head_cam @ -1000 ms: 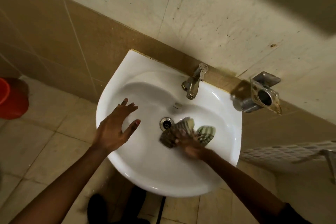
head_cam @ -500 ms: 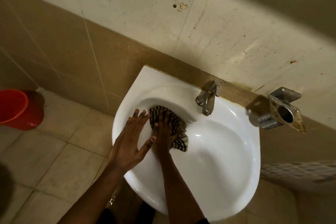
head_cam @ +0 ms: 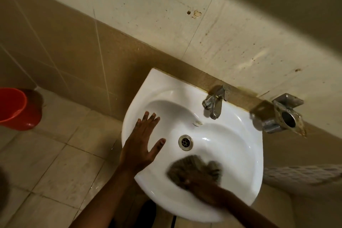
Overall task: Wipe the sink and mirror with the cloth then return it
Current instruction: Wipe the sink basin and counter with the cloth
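Note:
A white wall-mounted sink (head_cam: 240, 135) fills the middle of the view, with a round metal drain (head_cam: 185, 142) in its bowl. My right hand (head_cam: 201, 189) presses a dark patterned cloth (head_cam: 192, 167) flat against the near side of the bowl; both are blurred by motion. My left hand (head_cam: 140, 144) lies flat on the sink's left rim, fingers spread, holding nothing. No mirror is in view.
A metal tap (head_cam: 214, 103) stands at the sink's back edge. A metal wall bracket (head_cam: 285, 116) juts out to the right of it. A red bucket (head_cam: 17, 109) stands on the tiled floor at the far left. Tiled wall rises behind the sink.
My right hand has swept the cloth from the bowl's back left, near the tap, to the near side below the drain. My left hand has stayed on the left rim.

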`<state>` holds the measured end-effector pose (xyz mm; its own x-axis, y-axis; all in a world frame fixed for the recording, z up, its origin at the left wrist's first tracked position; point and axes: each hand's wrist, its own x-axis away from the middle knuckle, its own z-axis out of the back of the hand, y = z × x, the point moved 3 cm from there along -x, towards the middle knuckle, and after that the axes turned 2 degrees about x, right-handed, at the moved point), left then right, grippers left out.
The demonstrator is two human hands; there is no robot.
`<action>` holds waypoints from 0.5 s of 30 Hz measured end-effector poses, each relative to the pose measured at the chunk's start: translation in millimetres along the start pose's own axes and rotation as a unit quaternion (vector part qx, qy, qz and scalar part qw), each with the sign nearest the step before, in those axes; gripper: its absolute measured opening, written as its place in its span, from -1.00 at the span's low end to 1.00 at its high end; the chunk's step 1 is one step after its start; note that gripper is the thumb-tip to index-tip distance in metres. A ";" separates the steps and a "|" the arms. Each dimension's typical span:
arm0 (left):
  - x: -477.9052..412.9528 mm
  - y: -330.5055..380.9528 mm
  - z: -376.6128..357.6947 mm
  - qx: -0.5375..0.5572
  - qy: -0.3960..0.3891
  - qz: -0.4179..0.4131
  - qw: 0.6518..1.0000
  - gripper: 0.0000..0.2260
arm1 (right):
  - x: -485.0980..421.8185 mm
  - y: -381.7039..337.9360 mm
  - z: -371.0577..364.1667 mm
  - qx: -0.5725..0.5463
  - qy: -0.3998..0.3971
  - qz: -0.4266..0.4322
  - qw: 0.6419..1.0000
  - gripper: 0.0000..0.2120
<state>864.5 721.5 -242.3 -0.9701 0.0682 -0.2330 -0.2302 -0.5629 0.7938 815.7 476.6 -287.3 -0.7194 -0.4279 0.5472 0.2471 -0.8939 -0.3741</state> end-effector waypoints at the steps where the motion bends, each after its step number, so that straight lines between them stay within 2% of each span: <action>1: 0.2 0.0 0.2 0.000 0.002 0.002 1.000 -0.39 | 8.5 34.7 10.6 0.091 -0.002 -0.056 0.994 -0.55; 2: 0.0 0.0 0.9 0.001 0.002 0.003 1.000 -0.39 | 12.4 56.0 24.3 0.170 -0.007 -0.115 0.979 -0.56; 3: -0.7 -0.7 1.1 0.001 0.001 0.002 1.000 -0.39 | 11.6 64.7 33.5 0.198 -0.013 -0.166 0.966 -0.57; 5: -0.3 -2.2 -0.8 0.000 0.000 0.000 1.000 -0.39 | -1.4 40.2 29.6 0.104 0.001 -0.202 0.974 -0.58; 7: 0.8 -3.2 -1.1 -0.005 0.003 -0.002 1.000 -0.39 | -25.9 -16.1 6.9 -0.075 0.003 -0.115 0.991 -0.59; 8: -0.3 -2.5 -1.0 -0.007 0.001 -0.003 1.000 -0.39 | -32.6 -48.9 -1.5 -0.169 -0.015 -0.068 0.983 -0.60; 10: -1.2 -1.6 -1.6 -0.008 0.000 -0.002 1.000 -0.39 | -34.4 -96.3 -4.0 -0.257 -0.072 -0.002 0.964 -0.57; 13: 0.5 -1.4 -1.0 -0.008 -0.005 0.000 1.000 -0.38 | -10.4 -98.7 0.4 -0.241 -0.124 0.070 0.960 -0.58; 15: -0.4 -1.7 0.7 -0.011 -0.001 -0.001 1.000 -0.39 | 11.9 -50.0 2.0 -0.162 -0.129 0.051 0.977 -0.61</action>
<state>865.2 723.0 -243.1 -0.9696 0.0713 -0.2340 -0.2310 -0.5807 0.7806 796.1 515.9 -260.6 -0.5035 -0.5698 0.6495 0.0615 -0.7735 -0.6308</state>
